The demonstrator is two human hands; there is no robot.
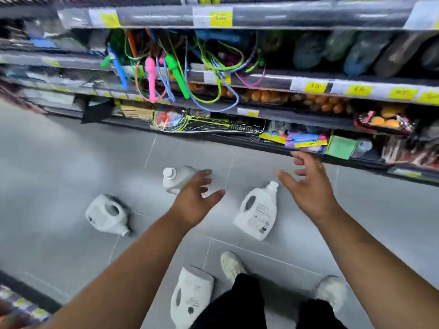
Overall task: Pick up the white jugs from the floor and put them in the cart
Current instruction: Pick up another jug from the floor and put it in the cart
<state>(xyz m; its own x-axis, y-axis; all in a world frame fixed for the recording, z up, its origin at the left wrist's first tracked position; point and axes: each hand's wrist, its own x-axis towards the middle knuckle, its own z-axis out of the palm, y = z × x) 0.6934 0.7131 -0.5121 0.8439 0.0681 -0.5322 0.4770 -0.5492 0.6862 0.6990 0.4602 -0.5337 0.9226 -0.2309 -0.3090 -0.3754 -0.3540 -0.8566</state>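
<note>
Grey floor tiles (59,162) fill most of the view, glossy, with thin pale joints running between them. Behind them a long shelf unit (261,77) runs across the top, its edges carrying yellow price tags (315,87); the whole upper part is blurred. Skipping ropes (180,74) with pink, green and blue handles hang from one shelf, a racket set (209,123) leans at the bottom, and bags of orange balls (266,96) sit on the row beside it.

Two bare forearms reach forward from the lower edge. The left hand (192,203) is spread open with fingers apart, empty, and overlaps the near side of a jug in the picture; whether it touches that jug I cannot tell. The right hand (308,186) is also open and empty, palm turned inward, raised above the floor near the shelf base.

Four white jugs lie on the floor, all on their sides. The right jug (257,212) lies between the two hands, cap toward the shelves, label up. The left jug (108,214) lies well apart to the left, cap pointing toward the person. The far jug (177,178) lies just past the left hand, its white cap facing left. The near jug (190,298) lies just beside the person's black trouser leg (237,305), partly hidden by it.

Two pale shoes (231,265) stand on the tiles below the right jug.
</note>
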